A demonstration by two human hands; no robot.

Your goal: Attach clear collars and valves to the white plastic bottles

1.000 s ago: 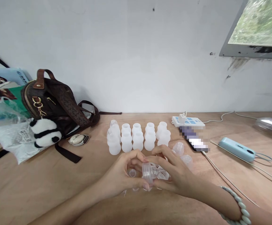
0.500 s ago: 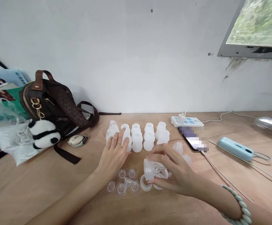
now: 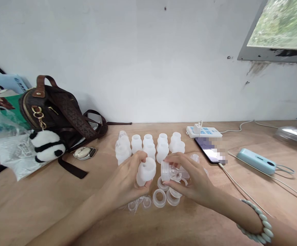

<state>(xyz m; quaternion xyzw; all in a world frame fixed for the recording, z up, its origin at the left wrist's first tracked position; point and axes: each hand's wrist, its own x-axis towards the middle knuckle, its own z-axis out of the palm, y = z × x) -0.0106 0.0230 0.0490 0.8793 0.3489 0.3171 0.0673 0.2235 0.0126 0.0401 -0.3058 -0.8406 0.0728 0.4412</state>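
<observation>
My left hand (image 3: 131,174) is closed round a small white baby bottle (image 3: 147,169), tilted so its open mouth faces up and to the right. Between the fingers and thumb of my right hand (image 3: 189,177) is a clear bottle nipple in a screw ring (image 3: 166,172), lying sideways with the ring toward the bottle. A gap separates the two. Behind them stand several white bottles (image 3: 162,150) in rows, the leftmost back one wearing a clear cap (image 3: 122,135). Loose screw rings (image 3: 159,198) and clear nipples (image 3: 146,202) lie in front, partly behind my hands.
At left are a dark backpack (image 3: 58,106) with a panda plush (image 3: 48,147), a plastic bag (image 3: 12,153) and a computer mouse (image 3: 84,153). To the right lie a power strip (image 3: 207,132), a phone (image 3: 207,150), a light blue device (image 3: 256,162) and cables (image 3: 243,189).
My left hand has taken a bottle from the front row and brought it nearer and to the right. My right hand still holds the nipple and ring, now slightly higher and farther right.
</observation>
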